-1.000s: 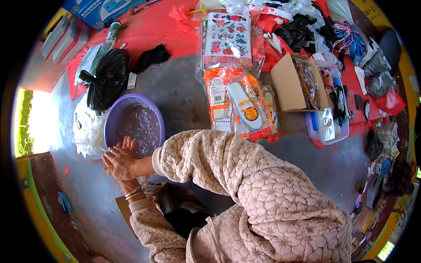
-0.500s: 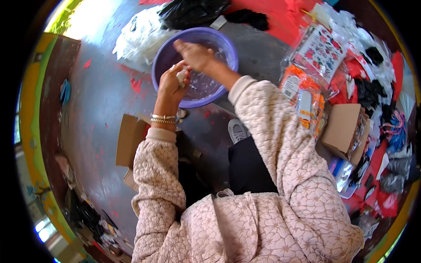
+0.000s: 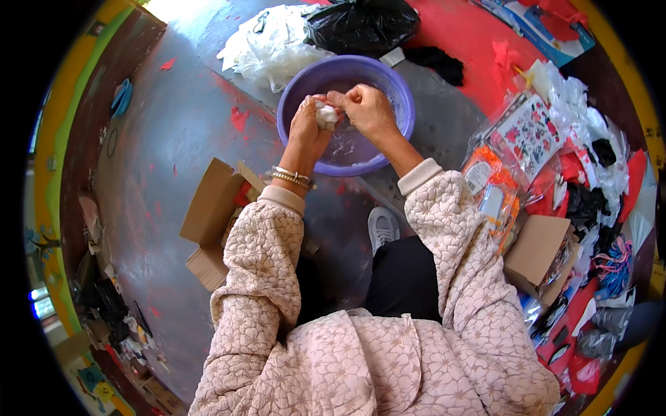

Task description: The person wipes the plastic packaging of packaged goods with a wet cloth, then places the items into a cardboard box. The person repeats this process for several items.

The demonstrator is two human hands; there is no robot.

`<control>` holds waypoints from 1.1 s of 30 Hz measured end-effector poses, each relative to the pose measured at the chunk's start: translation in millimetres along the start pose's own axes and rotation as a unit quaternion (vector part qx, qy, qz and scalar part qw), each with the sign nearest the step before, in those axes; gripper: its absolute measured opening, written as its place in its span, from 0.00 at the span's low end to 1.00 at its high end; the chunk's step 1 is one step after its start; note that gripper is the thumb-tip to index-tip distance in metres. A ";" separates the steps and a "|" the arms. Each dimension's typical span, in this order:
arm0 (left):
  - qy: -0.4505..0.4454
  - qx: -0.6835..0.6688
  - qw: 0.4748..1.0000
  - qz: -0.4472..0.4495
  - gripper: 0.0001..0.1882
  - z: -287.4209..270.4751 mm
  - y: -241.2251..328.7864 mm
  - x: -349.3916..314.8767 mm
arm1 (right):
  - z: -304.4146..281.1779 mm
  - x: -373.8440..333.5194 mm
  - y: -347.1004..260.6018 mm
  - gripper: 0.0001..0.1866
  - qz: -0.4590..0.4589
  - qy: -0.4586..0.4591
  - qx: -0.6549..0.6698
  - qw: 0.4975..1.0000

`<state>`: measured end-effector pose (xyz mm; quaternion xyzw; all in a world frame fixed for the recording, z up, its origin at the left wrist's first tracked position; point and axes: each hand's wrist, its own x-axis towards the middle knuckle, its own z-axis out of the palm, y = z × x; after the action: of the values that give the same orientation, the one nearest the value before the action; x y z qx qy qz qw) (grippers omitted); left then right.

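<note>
A purple plastic basin point(image 3: 352, 168) stands on the grey floor in front of me, with white wisps scattered inside it. Over it, my left hand point(image 3: 306, 132) is closed around a soft white wad point(image 3: 325, 116) that looks like stuffing or cotton. My right hand point(image 3: 371, 112) is beside the wad, fingers curled in a pinch close to the left fingertips. Whatever is in that pinch is too small to make out.
Behind the basin lie a white plastic bag point(image 3: 272, 38) and a black bag point(image 3: 364, 26). An open cardboard box point(image 3: 210, 201) is by my left forearm, another box point(image 3: 535, 251) to the right among orange packets point(image 3: 491, 177) and plastic bags.
My right hand has come down from above the basin to the left hand, its stretched fingers now curled into a pinch. The left hand keeps the white wad. The view has shifted.
</note>
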<state>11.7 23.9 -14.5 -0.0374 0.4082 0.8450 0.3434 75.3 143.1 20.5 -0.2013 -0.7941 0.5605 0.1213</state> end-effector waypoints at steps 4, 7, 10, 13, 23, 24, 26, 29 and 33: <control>-0.062 -0.035 0.997 0.025 0.23 11.0 5.8 -12.7 | -5.0 -8.1 -0.3 0.16 0.113 -0.095 0.092 0.985; -0.062 -0.040 0.997 0.002 0.24 20.1 13.0 -22.3 | -12.4 -6.4 -2.7 0.09 0.130 -0.070 0.209 0.967; -0.084 -0.034 0.996 -0.004 0.24 20.0 21.6 -32.1 | -20.4 -3.2 -6.9 0.05 0.113 0.009 0.279 0.954; -0.100 -0.051 0.994 0.002 0.24 10.9 22.3 -31.9 | -21.5 -1.3 -10.5 0.03 0.117 0.051 0.365 0.922; -0.046 -0.067 0.997 -0.003 0.16 6.9 34.5 -33.6 | -7.7 -8.0 -13.0 0.17 0.006 -0.102 0.318 0.943; -0.050 -0.049 0.998 0.007 0.16 9.1 34.4 -34.0 | -3.4 -8.2 -9.2 0.19 -0.031 -0.096 0.264 0.959; -0.030 -0.044 0.998 0.022 0.14 13.8 33.4 -34.9 | -8.2 -3.6 -1.5 0.20 -0.069 -0.094 0.141 0.983; -0.014 -0.036 0.996 0.082 0.12 2.1 35.7 -29.7 | -19.8 -3.2 -3.0 0.16 -0.111 -0.084 0.021 0.990; 0.046 -0.076 0.987 0.136 0.13 -1.3 51.4 -30.3 | -42.4 -0.4 3.0 0.09 -0.052 -0.095 0.082 0.991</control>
<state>3.1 -15.8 29.2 -0.0468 0.3598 0.9096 0.2025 93.9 179.5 32.3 -0.0948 -0.7626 0.6336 0.0900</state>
